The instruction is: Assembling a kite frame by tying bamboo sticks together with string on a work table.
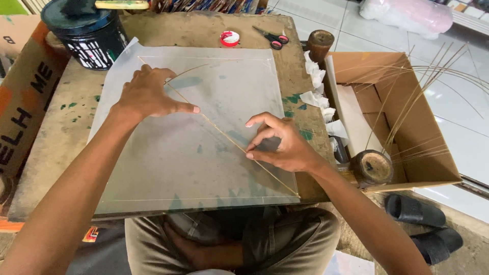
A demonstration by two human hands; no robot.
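1. Right hand (pixel 282 145) was closest to the cam, fingers curled down, pinching/pressing the thin bamboo stick (pixel 224 135) against the translucent paper sheet (pixel 168 168). Not a fist, fingertips on the stick.
2. The stick ran diagonally under that hand, from the sheet's near corner on the rt up to the far corner by the left hand.
3. Left hand (pixel 147 94) sat further up, palm down, thumb out twd the rt hand, holding the stick + sheet flat. Nothing gripped, just pressed.
4. A second curved stick (pixel 186 71) bowed away just past the left hand's fingers.
5. Right of the rt hand: cardboard box (pixel 423 132) w/ loose sticks, plus a wooden holder (pixel 372 167).
6. Beyond the left hand: black pot (pixel 91 35). Further back, tape roll (pixel 229 38) & scissors (pixel 272 38) on the worn table (pixel 56 132).
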